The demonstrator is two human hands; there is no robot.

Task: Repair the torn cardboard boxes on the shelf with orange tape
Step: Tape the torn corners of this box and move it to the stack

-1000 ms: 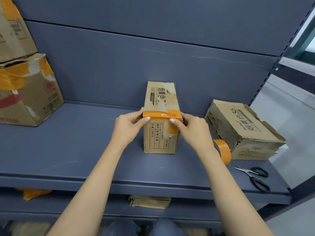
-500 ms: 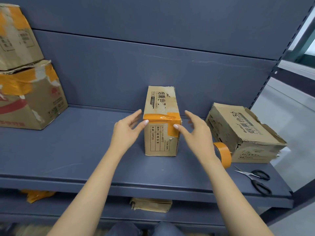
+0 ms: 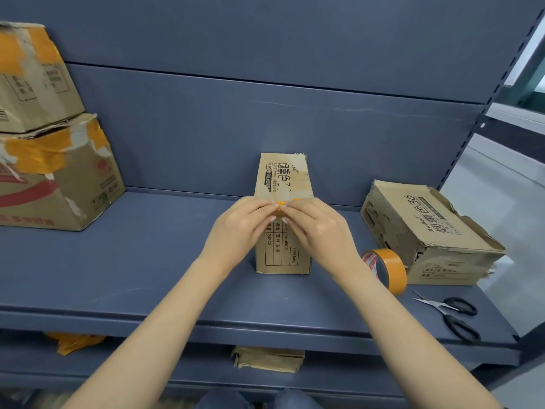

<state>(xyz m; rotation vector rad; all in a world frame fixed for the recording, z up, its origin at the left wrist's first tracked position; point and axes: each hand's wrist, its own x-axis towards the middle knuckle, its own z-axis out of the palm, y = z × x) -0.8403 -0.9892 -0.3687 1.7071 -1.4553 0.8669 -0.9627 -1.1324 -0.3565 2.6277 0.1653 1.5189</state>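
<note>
Left hand and right hand meeting fingertips, I'm seeing them pressing orange tape strip on narrow cardboard box standing mid-shelf; tape roll, scissors lying toward right edge.

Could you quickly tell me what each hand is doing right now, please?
Left hand: fingers straight, pressing the orange tape strip on the narrow box.
Right hand: the same, fingertips on that strip.

both hands press orange tape onto the upright box.
</note>
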